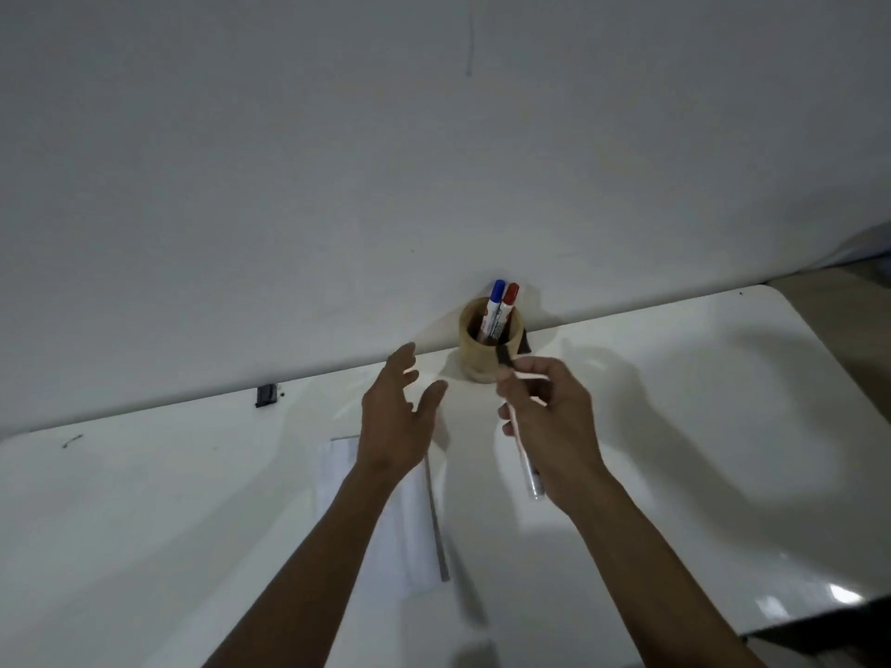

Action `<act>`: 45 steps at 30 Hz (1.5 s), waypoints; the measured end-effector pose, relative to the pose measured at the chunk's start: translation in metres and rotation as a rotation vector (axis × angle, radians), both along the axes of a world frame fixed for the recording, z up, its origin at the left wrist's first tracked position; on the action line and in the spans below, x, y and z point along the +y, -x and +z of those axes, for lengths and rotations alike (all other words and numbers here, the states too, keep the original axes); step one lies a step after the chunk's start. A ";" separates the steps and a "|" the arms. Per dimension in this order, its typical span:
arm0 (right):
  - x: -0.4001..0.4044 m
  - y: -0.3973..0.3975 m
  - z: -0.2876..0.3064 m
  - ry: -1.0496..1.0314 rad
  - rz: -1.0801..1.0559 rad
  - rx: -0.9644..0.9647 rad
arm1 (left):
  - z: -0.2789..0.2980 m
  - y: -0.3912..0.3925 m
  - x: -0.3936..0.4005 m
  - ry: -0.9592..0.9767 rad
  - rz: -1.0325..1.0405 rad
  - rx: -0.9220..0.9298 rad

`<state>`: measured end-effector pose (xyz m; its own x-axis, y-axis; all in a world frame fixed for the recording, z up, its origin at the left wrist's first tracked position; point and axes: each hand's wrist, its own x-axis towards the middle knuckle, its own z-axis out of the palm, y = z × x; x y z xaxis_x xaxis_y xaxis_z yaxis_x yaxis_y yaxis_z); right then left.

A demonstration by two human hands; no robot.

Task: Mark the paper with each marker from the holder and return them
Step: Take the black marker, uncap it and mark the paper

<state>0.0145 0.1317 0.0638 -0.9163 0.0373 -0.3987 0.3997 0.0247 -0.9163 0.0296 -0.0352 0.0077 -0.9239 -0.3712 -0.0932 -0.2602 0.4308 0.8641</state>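
Two markers, blue (496, 301) and red (508, 303), stand in the holder (489, 344) at frame centre. My right hand (554, 421) grips a black-capped marker (523, 455); my left hand (398, 412) is spread, empty, over the paper (337, 474) below. I should uncap it gently.

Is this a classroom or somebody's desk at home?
Probably a plain desk, though I can't tell where. A white table stands against a bare wall, with a wooden holder of markers and paper on it. The right hand holds a marker.
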 end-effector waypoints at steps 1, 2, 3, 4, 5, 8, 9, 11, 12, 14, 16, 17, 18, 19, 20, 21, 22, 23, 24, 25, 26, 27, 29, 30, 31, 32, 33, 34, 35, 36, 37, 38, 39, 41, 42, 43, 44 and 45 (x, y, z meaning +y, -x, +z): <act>-0.004 -0.009 -0.002 -0.025 0.063 -0.012 | 0.004 -0.011 -0.009 0.002 0.008 0.013; -0.008 -0.018 -0.004 -0.055 0.126 -0.018 | 0.010 -0.024 -0.017 0.012 0.007 0.023; -0.012 -0.027 -0.004 -0.082 0.182 -0.016 | 0.015 -0.036 -0.026 0.031 -0.001 0.035; -0.017 -0.036 -0.003 -0.103 0.227 -0.006 | 0.020 -0.049 -0.034 0.051 -0.016 0.049; -0.022 -0.045 -0.002 -0.116 0.265 0.008 | 0.025 -0.061 -0.041 0.072 -0.043 0.064; -0.037 -0.066 0.006 -0.140 0.401 0.038 | 0.043 -0.097 -0.060 0.192 -0.205 0.109; -0.042 -0.073 0.009 -0.160 0.459 0.055 | 0.046 -0.107 -0.066 0.262 -0.265 0.105; -0.052 -0.085 0.014 -0.188 0.552 0.086 | 0.050 -0.127 -0.078 0.395 -0.336 0.092; -0.056 -0.090 0.017 -0.189 0.586 0.093 | 0.050 -0.135 -0.083 0.428 -0.343 0.097; -0.063 -0.101 0.022 -0.189 0.658 0.093 | 0.051 -0.153 -0.093 0.431 -0.342 0.122; -0.066 -0.108 0.028 -0.214 0.738 0.078 | 0.051 -0.168 -0.102 0.405 -0.347 0.146; -0.066 -0.111 0.030 -0.241 0.771 0.080 | 0.050 -0.175 -0.106 0.379 -0.340 0.155; -0.064 -0.113 0.032 -0.267 0.784 0.086 | 0.048 -0.182 -0.110 0.345 -0.319 0.157; -0.063 -0.115 0.034 -0.272 0.770 0.096 | 0.048 -0.190 -0.114 0.308 -0.290 0.155; -0.061 -0.117 0.036 -0.242 0.726 0.105 | 0.047 -0.196 -0.117 0.273 -0.257 0.154; -0.060 -0.120 0.037 -0.165 0.659 0.114 | 0.047 -0.202 -0.118 0.240 -0.221 0.155; -0.060 -0.125 0.038 -0.053 0.581 0.109 | 0.047 -0.208 -0.118 0.198 -0.180 0.153; -0.062 -0.130 0.036 0.074 0.499 0.091 | 0.049 -0.212 -0.117 0.142 -0.137 0.143; -0.067 -0.136 0.034 0.200 0.413 0.051 | 0.051 -0.216 -0.115 0.073 -0.099 0.130; -0.075 -0.143 0.029 0.319 0.330 0.000 | 0.053 -0.218 -0.112 0.018 -0.074 0.124; -0.083 -0.151 0.024 0.419 0.253 -0.053 | 0.054 -0.220 -0.110 -0.004 -0.065 0.134; -0.091 -0.158 0.020 0.487 0.196 -0.092 | 0.055 -0.222 -0.109 0.003 -0.067 0.148; -0.104 -0.173 0.014 0.501 0.175 -0.115 | 0.054 -0.224 -0.108 0.024 -0.077 0.169; -0.108 -0.179 0.013 0.465 0.188 -0.100 | 0.053 -0.225 -0.108 0.032 -0.084 0.173; -0.111 -0.184 0.011 0.427 0.196 -0.073 | 0.052 -0.226 -0.110 0.048 -0.094 0.177; -0.113 -0.186 0.010 0.397 0.196 -0.048 | 0.050 -0.227 -0.113 0.070 -0.105 0.182; -0.114 -0.187 0.008 0.377 0.191 -0.028 | 0.049 -0.227 -0.115 0.098 -0.122 0.182; -0.115 -0.186 0.007 0.366 0.187 -0.015 | 0.047 -0.227 -0.117 0.117 -0.138 0.179; -0.115 -0.185 0.005 0.354 0.188 -0.002 | 0.047 -0.227 -0.118 0.120 -0.147 0.170; -0.116 -0.183 0.003 0.342 0.194 0.004 | 0.047 -0.225 -0.119 0.105 -0.150 0.157; -0.117 -0.180 0.000 0.329 0.200 0.010 | 0.047 -0.223 -0.120 0.081 -0.147 0.142; -0.119 -0.176 -0.002 0.328 0.203 0.015 | 0.047 -0.220 -0.121 0.061 -0.140 0.125; -0.120 -0.171 -0.004 0.339 0.190 0.020 | 0.046 -0.217 -0.123 0.044 -0.127 0.100; -0.119 -0.156 -0.006 0.392 0.111 0.017 | 0.045 -0.210 -0.132 0.005 -0.080 0.017; -0.115 -0.146 -0.006 0.413 0.071 0.024 | 0.044 -0.206 -0.139 0.000 -0.057 -0.028; -0.111 -0.135 -0.005 0.417 0.050 0.035 | 0.041 -0.202 -0.147 0.012 -0.038 -0.067; -0.107 -0.125 -0.005 0.404 0.045 0.045 | 0.038 -0.196 -0.155 0.043 -0.018 -0.097; -0.103 -0.116 -0.005 0.382 0.051 0.053 | 0.033 -0.188 -0.162 0.090 0.008 -0.117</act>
